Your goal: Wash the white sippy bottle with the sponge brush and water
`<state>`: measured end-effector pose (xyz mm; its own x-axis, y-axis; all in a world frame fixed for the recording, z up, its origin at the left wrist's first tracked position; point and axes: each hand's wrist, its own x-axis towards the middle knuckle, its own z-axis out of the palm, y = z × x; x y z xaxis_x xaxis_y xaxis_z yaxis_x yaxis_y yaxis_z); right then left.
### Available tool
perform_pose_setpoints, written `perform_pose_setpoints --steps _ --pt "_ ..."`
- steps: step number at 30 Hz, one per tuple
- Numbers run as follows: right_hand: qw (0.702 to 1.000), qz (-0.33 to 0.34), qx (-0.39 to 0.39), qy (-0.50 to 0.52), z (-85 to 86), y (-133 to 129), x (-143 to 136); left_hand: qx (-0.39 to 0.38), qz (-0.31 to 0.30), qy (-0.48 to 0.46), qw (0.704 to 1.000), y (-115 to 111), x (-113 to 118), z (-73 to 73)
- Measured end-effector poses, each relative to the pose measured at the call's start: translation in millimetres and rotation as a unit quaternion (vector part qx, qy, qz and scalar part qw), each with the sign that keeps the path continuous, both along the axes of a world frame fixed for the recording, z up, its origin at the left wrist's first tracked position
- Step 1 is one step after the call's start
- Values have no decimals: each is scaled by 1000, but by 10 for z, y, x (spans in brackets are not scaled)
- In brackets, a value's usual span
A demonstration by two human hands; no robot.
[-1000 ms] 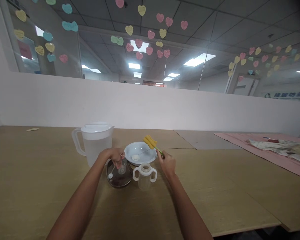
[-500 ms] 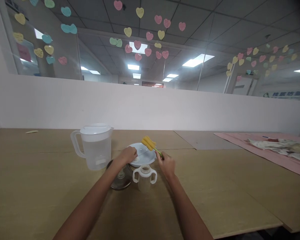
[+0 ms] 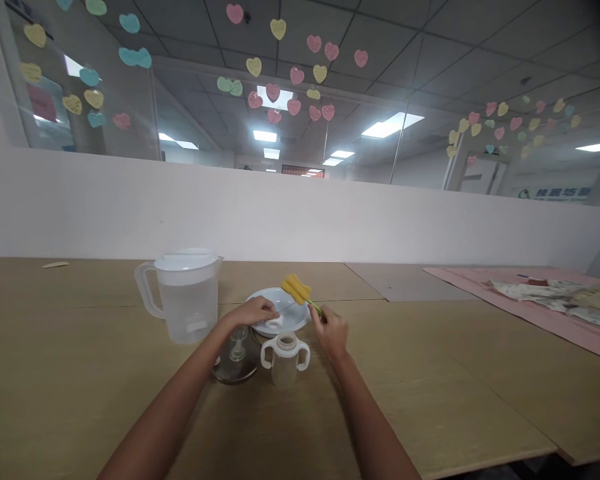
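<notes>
My right hand (image 3: 331,331) grips the green handle of a brush with a yellow sponge head (image 3: 296,289), tilted up to the left over the white plate (image 3: 300,325). At the plate's left side, my left hand (image 3: 257,311) has its fingers closed beside a small white item (image 3: 275,321); whether they pinch it I cannot tell. In front of the plate stands a clear bottle (image 3: 285,370) with two white handles and an uncovered mouth. A round dark metal tray (image 3: 236,375) beneath my left forearm bears a small clear part (image 3: 237,350).
A lidded translucent pitcher (image 3: 189,303) stands left of the plate, partly filled with clear liquid. Far right, a pink cloth (image 3: 473,283) carries papers or fabric. A pale flat piece (image 3: 55,265) lies at the far left, before the white wall (image 3: 280,227).
My left hand has shifted slightly left and its fingers reach lower over the plate. The small white item shows more. My right hand still holds the brush; the view has moved slightly.
</notes>
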<state>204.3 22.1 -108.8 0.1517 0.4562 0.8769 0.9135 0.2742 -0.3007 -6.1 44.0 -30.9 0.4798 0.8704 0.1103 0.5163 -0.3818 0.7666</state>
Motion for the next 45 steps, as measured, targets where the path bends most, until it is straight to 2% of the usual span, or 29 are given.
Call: perform_pose_setpoints --steps 5,9,13,17,20,23,25,26,29,31,35,42,45 --pt "998 48 24 -27 -41 -15 -38 -20 19 -132 991 -81 -66 255" --pt "999 34 -13 -30 -104 30 -68 -24 38 -209 977 -166 -87 391" --pt "999 5 -47 -16 -109 49 -64 -28 46 -254 966 -191 -47 381" --pt "999 24 -38 -28 -106 38 -42 -17 52 -271 961 -183 23 328" --pt "999 36 -32 -16 -101 29 -35 -4 46 -261 964 -222 29 370" --pt "998 26 -50 27 -78 27 -26 31 38 -213 976 -293 -59 489" --pt "996 13 -63 56 -58 29 -9 88 53 -127 987 -332 -162 566" --pt "995 6 -69 66 -51 31 1 122 71 -54 988 -346 -217 593" --pt "994 -6 -79 71 -45 35 24 180 134 179 958 -360 -354 608" --pt "995 -7 -81 61 -50 33 24 163 147 252 942 -354 -402 577" --pt "997 -2 -74 34 -62 26 2 108 115 283 946 -344 -418 531" --pt "998 -4 -65 6 -68 30 -4 63 30 316 946 -374 -382 571" --pt "998 -11 -65 0 -64 26 -3 49 36 344 937 -348 -395 553"
